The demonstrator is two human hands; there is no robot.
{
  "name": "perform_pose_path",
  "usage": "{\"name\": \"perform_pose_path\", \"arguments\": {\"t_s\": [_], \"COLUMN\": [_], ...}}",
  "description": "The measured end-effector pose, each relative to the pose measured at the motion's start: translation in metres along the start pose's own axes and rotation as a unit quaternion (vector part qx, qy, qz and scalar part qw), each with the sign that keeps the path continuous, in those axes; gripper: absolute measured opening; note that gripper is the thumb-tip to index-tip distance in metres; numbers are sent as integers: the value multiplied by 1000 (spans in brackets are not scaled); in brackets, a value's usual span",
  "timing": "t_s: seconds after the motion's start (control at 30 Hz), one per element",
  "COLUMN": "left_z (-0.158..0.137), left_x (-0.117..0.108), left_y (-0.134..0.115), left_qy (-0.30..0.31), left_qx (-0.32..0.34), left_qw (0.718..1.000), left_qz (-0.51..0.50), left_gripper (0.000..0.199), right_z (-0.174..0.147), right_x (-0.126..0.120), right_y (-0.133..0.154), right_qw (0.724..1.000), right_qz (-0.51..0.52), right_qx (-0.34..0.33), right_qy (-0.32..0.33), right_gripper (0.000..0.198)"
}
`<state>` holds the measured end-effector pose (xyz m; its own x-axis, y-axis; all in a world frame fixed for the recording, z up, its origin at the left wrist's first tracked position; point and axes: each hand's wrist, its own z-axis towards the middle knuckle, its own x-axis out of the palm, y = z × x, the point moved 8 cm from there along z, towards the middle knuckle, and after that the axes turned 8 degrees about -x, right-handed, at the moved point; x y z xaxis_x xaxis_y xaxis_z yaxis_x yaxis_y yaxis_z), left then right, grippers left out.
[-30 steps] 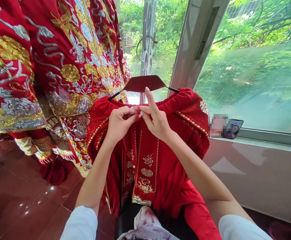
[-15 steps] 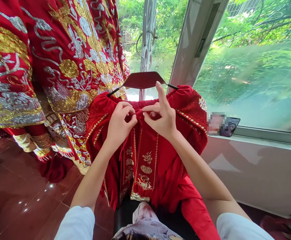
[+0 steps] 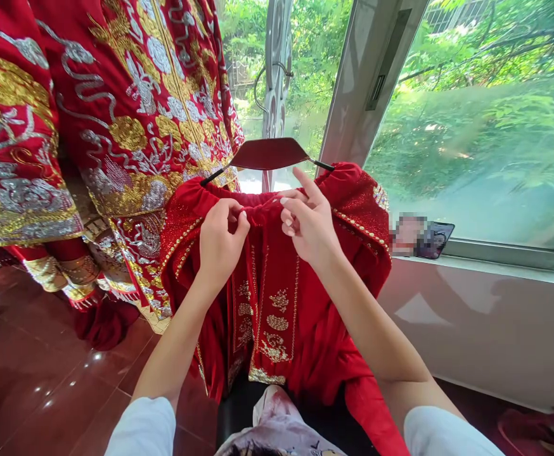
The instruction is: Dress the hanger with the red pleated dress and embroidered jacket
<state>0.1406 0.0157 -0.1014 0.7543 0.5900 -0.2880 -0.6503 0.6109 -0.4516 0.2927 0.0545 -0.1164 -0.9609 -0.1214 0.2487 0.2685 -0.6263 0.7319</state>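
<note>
A red garment [image 3: 322, 297] with gold embroidered panels and beaded trim hangs from a dark red hanger [image 3: 270, 154]. Its gathered top edge [image 3: 260, 201] runs just below the hanger. My left hand [image 3: 220, 237] pinches this edge between thumb and forefinger, left of centre. To the right, my right hand [image 3: 312, 225] has its thumb and a finger closed at the same edge, while one finger points up towards the hanger. The cloth between my right fingertips is partly hidden. Below my hands, the front panels fall towards my lap.
Red garments with gold and silver embroidery [image 3: 139, 126] hang on the left above the tiled floor [image 3: 68, 380]. A metal post [image 3: 273, 76] stands behind the hanger. On the right, a phone [image 3: 435, 240] rests on the sill of the window [image 3: 471, 139].
My hands have moved apart along the top edge, left hand leftward and right hand rightward. The raised right finger has tipped lower. The hanger stays in place.
</note>
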Motion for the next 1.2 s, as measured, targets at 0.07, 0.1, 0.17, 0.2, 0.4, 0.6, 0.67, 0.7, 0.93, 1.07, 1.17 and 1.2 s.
{"name": "perform_pose_path", "arguments": {"t_s": [0.07,0.1,0.17,0.2,0.4,0.6,0.67,0.7,0.93,1.07,1.17,1.2], "left_z": [-1,0,0,1,3,10,13,14,18,21,21,20], "left_x": [-1,-3,-5,-6,2,3,6,7,-4,-7,-7,-7], "left_y": [2,2,2,1,-8,-1,8,13,10,9,17,20], "left_qy": [-7,-15,-35,-42,-30,24,87,121,112,103,109,106], "left_qx": [8,19,50,66,69,-49,-68,-76,-52,-21,-21,-21], "left_qw": [1000,1000,996,992,996,991,986,981,989,994,993,994], "left_qz": [0,14,68,99,47,-120,-123,-131,-80,-42,-35,-32], "left_gripper": [5,6,11,14,24,15,11,9,10,7,6,6], "right_z": [0,0,0,0,0,2,4,6,14,18,21,22], "right_x": [0,-1,-3,-4,-3,-8,-17,-21,-24,-35,-43,-45], "right_y": [-4,-5,-3,-1,8,1,1,3,18,17,12,11], "right_qw": [997,995,993,993,987,979,980,979,975,979,982,983], "right_qz": [50,66,71,59,-16,-6,-66,-94,-154,-155,-149,-149], "right_qx": [53,73,96,100,66,48,36,25,-71,-70,-54,-52], "right_qy": [3,6,22,37,149,198,187,179,141,115,102,97], "right_gripper": [73,70,61,56,43,51,42,38,29,32,37,37]}}
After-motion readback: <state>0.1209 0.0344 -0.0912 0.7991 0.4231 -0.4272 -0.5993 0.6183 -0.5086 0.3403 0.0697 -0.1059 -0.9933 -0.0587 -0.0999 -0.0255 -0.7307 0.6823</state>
